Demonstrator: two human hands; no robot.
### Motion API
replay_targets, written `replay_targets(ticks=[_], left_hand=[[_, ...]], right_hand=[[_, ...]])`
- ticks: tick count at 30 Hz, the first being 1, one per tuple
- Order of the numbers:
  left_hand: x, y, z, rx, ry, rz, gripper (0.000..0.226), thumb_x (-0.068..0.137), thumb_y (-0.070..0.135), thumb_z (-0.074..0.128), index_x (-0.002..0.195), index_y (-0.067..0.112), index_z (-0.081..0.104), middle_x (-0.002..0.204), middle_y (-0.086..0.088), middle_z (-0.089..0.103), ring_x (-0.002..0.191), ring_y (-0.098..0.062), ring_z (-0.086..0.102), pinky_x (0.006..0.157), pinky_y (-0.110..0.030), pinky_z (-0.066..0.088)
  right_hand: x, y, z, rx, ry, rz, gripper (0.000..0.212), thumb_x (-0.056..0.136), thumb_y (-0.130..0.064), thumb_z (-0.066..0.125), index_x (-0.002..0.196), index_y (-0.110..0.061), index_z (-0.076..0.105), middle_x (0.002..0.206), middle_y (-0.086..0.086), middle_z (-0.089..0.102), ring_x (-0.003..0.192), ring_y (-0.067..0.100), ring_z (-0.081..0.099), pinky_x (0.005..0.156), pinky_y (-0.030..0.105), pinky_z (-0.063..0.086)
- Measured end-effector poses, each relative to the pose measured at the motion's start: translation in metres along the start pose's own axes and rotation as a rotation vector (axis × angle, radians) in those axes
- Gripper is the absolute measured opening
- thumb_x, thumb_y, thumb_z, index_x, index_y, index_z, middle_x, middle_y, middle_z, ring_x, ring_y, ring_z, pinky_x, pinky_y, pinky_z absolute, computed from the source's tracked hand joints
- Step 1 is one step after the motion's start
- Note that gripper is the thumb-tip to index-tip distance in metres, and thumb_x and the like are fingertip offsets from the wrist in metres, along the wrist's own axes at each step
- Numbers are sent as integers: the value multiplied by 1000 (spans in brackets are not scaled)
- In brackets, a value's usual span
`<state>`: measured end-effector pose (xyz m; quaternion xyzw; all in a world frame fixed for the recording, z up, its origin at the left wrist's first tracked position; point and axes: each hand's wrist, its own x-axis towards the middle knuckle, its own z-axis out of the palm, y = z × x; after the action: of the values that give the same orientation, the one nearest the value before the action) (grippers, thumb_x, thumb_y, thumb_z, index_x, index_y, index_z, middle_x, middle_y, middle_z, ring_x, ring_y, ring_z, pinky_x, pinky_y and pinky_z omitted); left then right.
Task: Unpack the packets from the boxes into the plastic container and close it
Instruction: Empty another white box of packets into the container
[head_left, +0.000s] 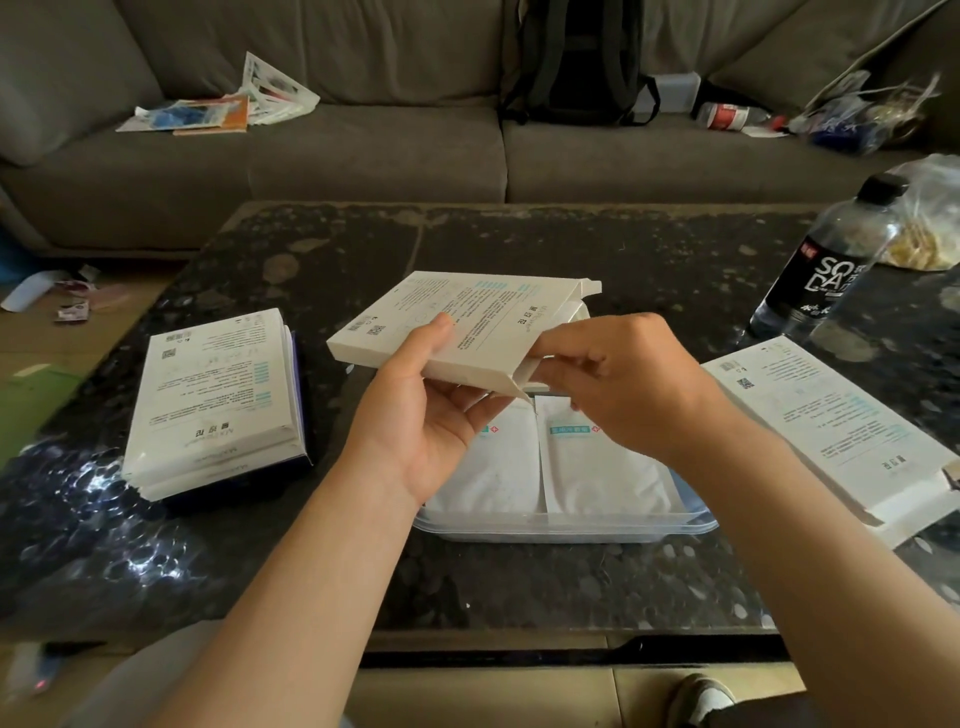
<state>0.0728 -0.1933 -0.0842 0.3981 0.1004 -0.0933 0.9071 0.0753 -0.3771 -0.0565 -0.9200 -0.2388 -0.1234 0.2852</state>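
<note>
Unpacking: left hand (431, 431) grips flat white cardboard box (457, 317), right hand (623, 384) pinches its white packets (579, 312); next, pull them into clear plastic container (561, 530) below.

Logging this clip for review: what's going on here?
A person's left hand holds a flat white cardboard box over a clear plastic container on the dark table. The right hand reaches the box's open end; whether it grips anything is hidden. The container already holds flat white packets. More white boxes are stacked at left.
</note>
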Motion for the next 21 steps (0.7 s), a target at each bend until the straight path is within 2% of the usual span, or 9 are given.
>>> replay_targets(ticks=[2,5,10,15,18,21], left_hand=[[1,2,-1,1,3,-2,31,100,26,63,130,21,63,112,-11,78,101,-25,78,75,-38,65],[1,6,-2,-11,4,-23,35,99,25,64,134,19,61,114,-13,78,101,-26,78,70,-38,65],[3,9,-3,-41,6,-26,41,99,23,65,139,19,59,117,-13,77,102,-27,78,70,-41,65],[2,11,-5,-84,10,-14,40,98,20,66,137,21,59,116,-13,78,103,-28,78,69,-40,65],[1,12,-4,-112,1,-13,35,98,20,65,133,19,60,110,-13,79,98,-26,79,67,-38,65],[0,11,-2,-134,1,-2,32,99,19,64,131,18,60,111,-14,79,100,-28,78,73,-40,67]], right_hand=[[0,1,4,-89,105,-106,21,91,-11,72,109,-18,79,116,3,75,103,24,72,74,39,63],[-1,-2,10,-169,226,-147,14,85,-8,77,99,-10,80,102,11,73,97,34,72,61,45,62],[-1,-8,13,-215,259,-108,11,79,1,82,82,-6,73,96,13,67,97,39,70,53,43,61],[-1,-13,11,-208,251,-91,11,80,-3,81,84,-10,74,104,12,65,101,40,68,54,31,60],[-1,-13,11,-186,294,-77,7,86,-3,75,85,-10,73,108,13,61,113,42,63,59,30,62],[0,-9,12,-175,330,-115,9,91,-1,69,85,-7,70,113,12,64,118,38,62,60,29,62]])
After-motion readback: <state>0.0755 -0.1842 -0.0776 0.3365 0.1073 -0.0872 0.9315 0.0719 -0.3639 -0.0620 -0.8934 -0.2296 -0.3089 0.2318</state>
